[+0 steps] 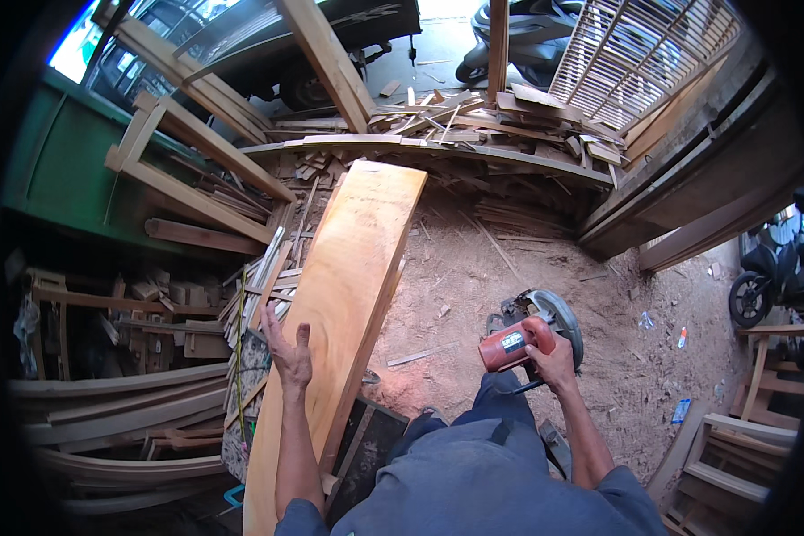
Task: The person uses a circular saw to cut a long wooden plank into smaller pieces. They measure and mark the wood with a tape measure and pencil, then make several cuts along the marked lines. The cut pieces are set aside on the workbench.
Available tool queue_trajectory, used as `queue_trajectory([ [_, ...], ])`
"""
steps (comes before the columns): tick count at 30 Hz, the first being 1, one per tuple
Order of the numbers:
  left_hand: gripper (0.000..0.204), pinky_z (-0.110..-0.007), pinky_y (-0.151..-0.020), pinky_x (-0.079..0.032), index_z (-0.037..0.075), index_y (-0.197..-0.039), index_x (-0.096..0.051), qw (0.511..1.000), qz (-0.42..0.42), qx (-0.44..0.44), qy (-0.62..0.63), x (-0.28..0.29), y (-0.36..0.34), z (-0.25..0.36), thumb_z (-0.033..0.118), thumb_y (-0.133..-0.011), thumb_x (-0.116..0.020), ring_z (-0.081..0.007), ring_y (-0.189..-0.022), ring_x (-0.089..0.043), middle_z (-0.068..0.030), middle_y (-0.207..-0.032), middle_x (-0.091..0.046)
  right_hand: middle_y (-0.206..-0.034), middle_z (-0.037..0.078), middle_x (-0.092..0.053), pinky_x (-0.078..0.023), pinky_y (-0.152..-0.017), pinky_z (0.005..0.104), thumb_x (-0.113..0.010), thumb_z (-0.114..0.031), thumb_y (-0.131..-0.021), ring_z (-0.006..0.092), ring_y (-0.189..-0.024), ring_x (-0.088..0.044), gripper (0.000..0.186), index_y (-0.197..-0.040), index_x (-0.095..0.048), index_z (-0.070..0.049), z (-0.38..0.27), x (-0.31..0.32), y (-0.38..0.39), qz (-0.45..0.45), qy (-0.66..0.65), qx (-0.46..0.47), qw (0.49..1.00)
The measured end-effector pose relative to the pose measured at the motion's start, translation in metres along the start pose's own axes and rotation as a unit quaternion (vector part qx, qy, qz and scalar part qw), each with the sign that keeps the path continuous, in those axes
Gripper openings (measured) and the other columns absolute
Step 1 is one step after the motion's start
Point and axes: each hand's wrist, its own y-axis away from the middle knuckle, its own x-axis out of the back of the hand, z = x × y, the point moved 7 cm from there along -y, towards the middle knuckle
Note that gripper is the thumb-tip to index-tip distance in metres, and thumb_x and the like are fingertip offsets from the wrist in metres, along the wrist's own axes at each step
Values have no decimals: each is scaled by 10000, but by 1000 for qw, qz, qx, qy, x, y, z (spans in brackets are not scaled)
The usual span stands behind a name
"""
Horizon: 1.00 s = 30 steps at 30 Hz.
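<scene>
A long, wide orange-brown wooden plank [348, 268] runs from the lower left up toward the middle, tilted slightly right. My left hand [288, 355] rests flat on its left edge, fingers spread. My right hand [554, 362] grips the handle of a circular saw [525, 335] with a red-orange motor housing and a grey blade guard. The saw hangs beside my right knee, apart from the plank, above the sawdust floor [545, 268]. My legs in dark blue trousers [473, 456] show at the bottom.
Scrap timber and offcuts [473, 121] pile up at the back. Stacked boards and curved strips [125, 402] lie at left, wooden frames [196, 152] lean at upper left. A lattice panel [634, 54] and parked scooters [768, 268] stand at right. Wooden chair frames [741, 429] sit lower right.
</scene>
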Motion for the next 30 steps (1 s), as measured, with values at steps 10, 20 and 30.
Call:
queue_trajectory([
  [10, 770, -492, -1284, -272, -52, -1542, -496, 938, 14, 308, -159, 281, 283, -275, 500, -1030, -655, -400, -1539, -378, -267, -1625, -438, -766, -19, -614, -448, -501, 231, -727, -43, -991, 64, -555, -552, 231, -1202, -658, 19, -138, -36, 242, 48, -205, 135, 968],
  [20, 741, -530, -1133, -400, 46, -1310, -711, 918, 20, 338, -206, 301, 369, -302, 698, -985, -578, -393, -1271, -635, -191, -1341, -707, -906, 40, -713, -486, -548, 218, -816, -282, -973, 66, -630, -612, 520, -1348, -639, 32, -221, -136, 311, -129, -176, 164, 962],
  [30, 716, -506, -1057, -468, 42, -1198, -768, 921, 35, 335, -195, 300, 367, -294, 699, -986, -578, -416, -1178, -673, -215, -1214, -750, -1432, 106, -655, -505, -986, 298, -780, -187, -975, 138, -1170, -637, 573, -1469, -604, 44, -258, -220, 344, -322, -161, 129, 924],
])
